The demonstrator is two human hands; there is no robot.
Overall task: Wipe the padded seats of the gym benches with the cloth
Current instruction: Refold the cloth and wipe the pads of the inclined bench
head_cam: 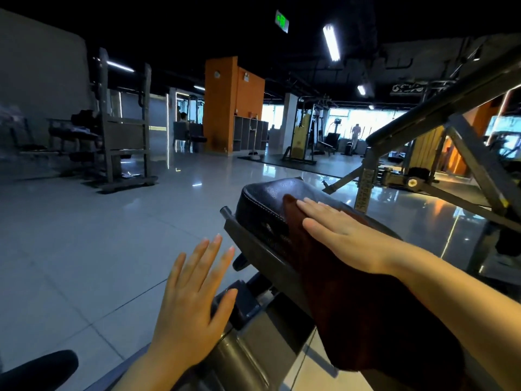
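Note:
A black padded seat (267, 194) on a grey metal bench frame (255, 251) fills the centre right. A dark brown cloth (355, 303) lies along the pad and hangs toward me. My right hand (335, 227) presses flat on the cloth with straight fingers, near the pad's far end. My left hand (191, 297) hovers open to the left of the frame, fingers spread, holding nothing.
Glossy grey tiled floor (98, 244) spreads to the left. An angled machine frame (439, 128) rises at the right. A rack (124, 136) stands at the far left, an orange pillar (225, 105) behind. A distant person (355, 134) stands by the windows.

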